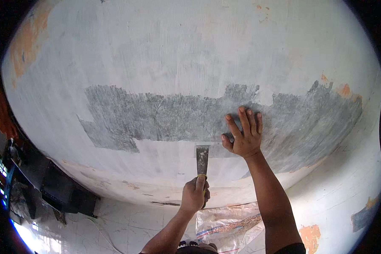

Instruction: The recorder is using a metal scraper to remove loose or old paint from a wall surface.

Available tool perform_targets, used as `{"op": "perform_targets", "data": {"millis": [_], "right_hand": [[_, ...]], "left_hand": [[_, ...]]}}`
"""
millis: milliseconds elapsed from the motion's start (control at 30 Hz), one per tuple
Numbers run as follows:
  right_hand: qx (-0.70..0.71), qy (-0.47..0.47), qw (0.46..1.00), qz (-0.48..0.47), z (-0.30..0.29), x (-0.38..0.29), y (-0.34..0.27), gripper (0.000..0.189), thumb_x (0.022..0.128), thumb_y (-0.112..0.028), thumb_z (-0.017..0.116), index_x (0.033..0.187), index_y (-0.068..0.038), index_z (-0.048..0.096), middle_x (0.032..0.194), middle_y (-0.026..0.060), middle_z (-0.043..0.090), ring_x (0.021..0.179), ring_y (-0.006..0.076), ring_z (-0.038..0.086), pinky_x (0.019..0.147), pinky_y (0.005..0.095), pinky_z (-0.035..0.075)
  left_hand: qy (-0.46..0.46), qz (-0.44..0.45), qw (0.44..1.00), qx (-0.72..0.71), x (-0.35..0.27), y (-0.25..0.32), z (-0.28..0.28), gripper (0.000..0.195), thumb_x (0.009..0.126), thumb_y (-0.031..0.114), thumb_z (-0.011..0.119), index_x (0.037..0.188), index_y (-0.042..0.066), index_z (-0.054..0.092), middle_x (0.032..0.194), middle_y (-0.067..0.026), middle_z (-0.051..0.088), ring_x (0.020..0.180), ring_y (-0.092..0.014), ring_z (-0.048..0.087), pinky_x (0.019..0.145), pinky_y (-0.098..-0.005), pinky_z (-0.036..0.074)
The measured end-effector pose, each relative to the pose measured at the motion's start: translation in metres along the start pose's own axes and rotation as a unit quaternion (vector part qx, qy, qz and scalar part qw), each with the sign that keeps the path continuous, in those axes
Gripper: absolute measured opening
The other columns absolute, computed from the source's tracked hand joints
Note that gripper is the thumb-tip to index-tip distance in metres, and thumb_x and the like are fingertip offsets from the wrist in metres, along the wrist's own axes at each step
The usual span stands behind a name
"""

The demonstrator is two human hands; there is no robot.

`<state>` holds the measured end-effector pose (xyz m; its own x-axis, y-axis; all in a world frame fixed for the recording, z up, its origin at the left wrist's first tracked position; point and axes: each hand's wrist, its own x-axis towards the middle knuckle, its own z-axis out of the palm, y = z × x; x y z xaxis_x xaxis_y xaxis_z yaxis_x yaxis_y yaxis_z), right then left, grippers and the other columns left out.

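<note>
A painted wall (165, 63) fills most of the view, with a wide grey patch (177, 117) where the pale coat is gone. My left hand (195, 193) grips the handle of a putty knife, its thumb pointing up along it. The metal blade (202, 157) points upward, its edge at the pale paint just below the grey patch. To the right, my right hand (244, 136) lies against the grey patch with fingers spread, holding nothing.
A crumpled woven plastic sack (228, 225) lies on the tiled floor (130, 222) at the wall's foot. Dark furniture or equipment (63, 187) stands at the lower left, and a thin cable (103, 233) runs over the tiles. Another wall (333, 203) meets this one at the right.
</note>
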<state>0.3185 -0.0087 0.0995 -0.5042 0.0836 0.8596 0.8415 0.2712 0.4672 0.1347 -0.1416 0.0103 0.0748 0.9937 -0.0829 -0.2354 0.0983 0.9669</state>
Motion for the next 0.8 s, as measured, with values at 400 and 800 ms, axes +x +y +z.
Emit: {"op": "perform_targets", "data": {"millis": [400,800], "right_hand": [[0.006,0.007,1.0,0.021,0.001,-0.004,-0.002,0.053,0.091,-0.046,0.041,0.14,-0.027,0.043,0.148,0.0103,0.034,0.139,0.0291,0.026,0.114,0.0513,0.015],[0.01,0.009,1.0,0.026,0.002,-0.006,-0.003,0.052,0.09,-0.046,0.042,0.138,-0.027,0.046,0.147,0.0105,0.037,0.138,0.0299,0.029,0.114,0.0515,0.016]], "left_hand": [[-0.014,0.003,1.0,0.014,-0.002,0.004,-0.009,0.042,0.101,0.032,0.039,0.075,0.001,0.051,0.055,-0.0031,0.048,0.044,-0.012,0.051,0.042,-0.0281,0.039],[-0.023,-0.021,0.999,0.018,0.0,0.01,-0.012,0.041,0.101,0.033,0.04,0.076,0.002,0.051,0.055,-0.0031,0.048,0.044,-0.011,0.051,0.041,-0.0275,0.039]]}}
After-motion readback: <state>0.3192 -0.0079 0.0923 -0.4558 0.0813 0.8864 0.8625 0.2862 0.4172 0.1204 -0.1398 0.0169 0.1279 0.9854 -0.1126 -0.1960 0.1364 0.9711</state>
